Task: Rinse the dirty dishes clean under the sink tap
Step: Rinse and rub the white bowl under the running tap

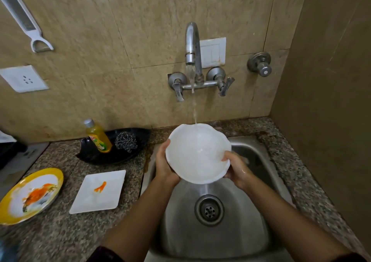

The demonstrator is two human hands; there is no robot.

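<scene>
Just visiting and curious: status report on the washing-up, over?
Left hand and right hand both grip white scalloped bowl. Tap water running into it above steel sink. Yellow-rimmed round plate, white square plate stained, on granite counter. Nothing blocking.

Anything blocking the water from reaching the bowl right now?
Nothing visible. The stream from the tap falls straight into the white bowl, which the left hand and right hand grip at its rim over the sink.

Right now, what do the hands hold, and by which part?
The white bowl: left hand grips its left rim, right hand its right rim.
</scene>
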